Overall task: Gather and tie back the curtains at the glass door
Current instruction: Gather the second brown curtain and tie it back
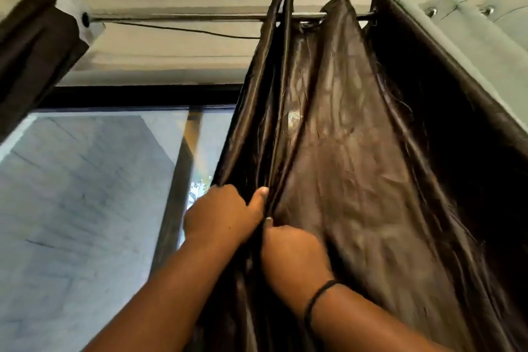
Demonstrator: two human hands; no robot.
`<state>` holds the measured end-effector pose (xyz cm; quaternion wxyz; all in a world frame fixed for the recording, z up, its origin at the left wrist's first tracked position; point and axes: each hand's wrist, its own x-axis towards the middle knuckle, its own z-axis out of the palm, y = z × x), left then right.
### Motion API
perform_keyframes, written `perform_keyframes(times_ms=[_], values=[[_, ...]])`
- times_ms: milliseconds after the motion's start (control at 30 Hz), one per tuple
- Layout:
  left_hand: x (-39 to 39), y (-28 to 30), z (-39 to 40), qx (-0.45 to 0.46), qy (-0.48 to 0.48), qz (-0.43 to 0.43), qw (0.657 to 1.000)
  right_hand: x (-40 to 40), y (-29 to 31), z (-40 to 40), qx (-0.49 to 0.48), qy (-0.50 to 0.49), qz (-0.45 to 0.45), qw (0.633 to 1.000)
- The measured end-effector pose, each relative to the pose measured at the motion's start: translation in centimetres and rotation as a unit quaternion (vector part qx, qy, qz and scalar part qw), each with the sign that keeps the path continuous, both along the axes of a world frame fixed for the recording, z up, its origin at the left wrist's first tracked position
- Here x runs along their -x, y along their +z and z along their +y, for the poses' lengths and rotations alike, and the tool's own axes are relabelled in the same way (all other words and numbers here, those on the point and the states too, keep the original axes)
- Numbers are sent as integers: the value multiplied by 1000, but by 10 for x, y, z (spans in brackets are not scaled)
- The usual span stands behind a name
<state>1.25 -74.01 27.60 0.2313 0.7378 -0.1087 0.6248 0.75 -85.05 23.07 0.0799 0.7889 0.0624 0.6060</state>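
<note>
Curtain (pixel 328 151) gathering is underway: left hand (pixel 223 214) and right hand (pixel 294 251) seemingly grip its folds; bunching comes next.

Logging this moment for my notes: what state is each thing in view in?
Shiny dark brown satin curtain: hung on rod, bunched in folds, untied.
Left hand: grips the curtain's left edge.
Right hand: grips a fold just below.
Dark curtain at far left: pushed aside.
Glass door: uncovered.
Metal curtain rod: partly bare.

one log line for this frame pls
stage: gathering | left hand: grips curtain edge | right hand: grips fold beside it | rod: curtain hung | tie: none seen
</note>
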Motion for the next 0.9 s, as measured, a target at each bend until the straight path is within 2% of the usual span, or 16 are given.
perform_keyframes(times_ms=[100,267,367,433,500,567,633,667,700,733,800,900], values=[[-3,6,52,14,-10,2,1000,-10,14,69,24,53,23,998],[-8,37,133,66,-111,84,988,-3,29,154,51,163,68,983],[-19,44,165,60,-108,131,984,4,24,180,45,238,127,962],[-27,40,173,56,-135,118,982,5,26,182,45,247,155,955],[-28,31,169,55,-165,97,980,9,30,170,46,220,170,960],[-30,20,159,38,-153,83,984,14,35,149,-3,206,134,969],[-34,10,149,17,-125,70,990,27,43,122,-93,185,19,978],[-34,6,144,9,-118,58,991,33,48,106,-133,139,-65,979],[-34,2,140,2,-117,43,992,41,54,91,-173,56,-134,974],[-33,-1,135,-4,-125,27,992,49,59,75,-214,-35,-159,963],[-30,-6,123,-4,-166,-7,986,63,66,47,-279,-129,-138,942],[-22,-10,107,15,-221,-48,974,67,69,10,-354,-122,-87,923]])
